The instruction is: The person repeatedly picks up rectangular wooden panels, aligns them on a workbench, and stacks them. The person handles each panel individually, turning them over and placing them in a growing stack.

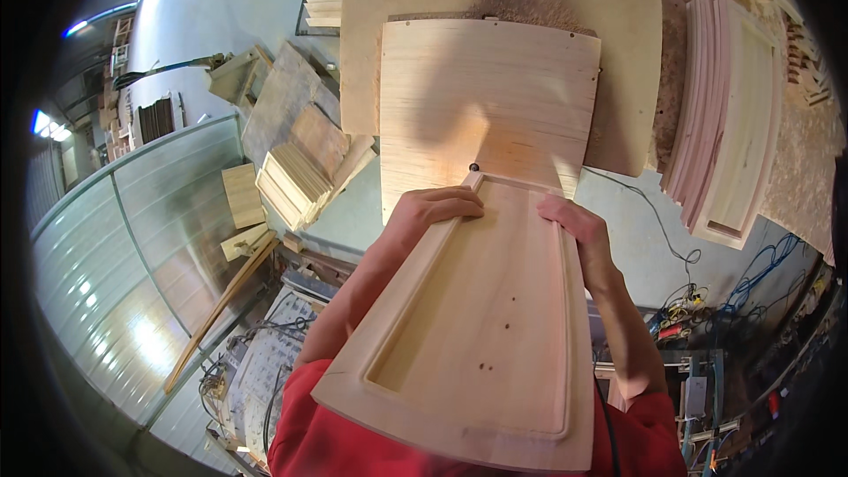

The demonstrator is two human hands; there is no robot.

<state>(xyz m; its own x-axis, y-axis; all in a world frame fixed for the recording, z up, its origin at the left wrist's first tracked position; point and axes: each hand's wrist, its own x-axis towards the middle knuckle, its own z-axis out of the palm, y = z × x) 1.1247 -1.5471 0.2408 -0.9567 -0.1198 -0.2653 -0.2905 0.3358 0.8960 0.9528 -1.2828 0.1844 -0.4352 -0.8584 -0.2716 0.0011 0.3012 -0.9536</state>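
Observation:
A pale wooden panel (468,300) with a raised rim and a recessed middle stretches from my red-sleeved body to a plywood board (495,79). My left hand (439,207) is closed over its left rim near the far end, fingers curled onto the top. On the opposite rim, my right hand (576,219) grips with the thumb side toward the recess. A small dark round bit (474,167) sticks up from the plywood, right by the panel's far left corner. A few dark holes dot the recess. The panel's underside is hidden.
Several similar panels (720,115) stand stacked on the right. To the left, a stack of wooden pieces (291,184) rests by leaning boards. Sawdust (530,7) lies behind the plywood. A black cable (649,203) hangs to the right, and coiled blue cables (751,287) lie beyond it.

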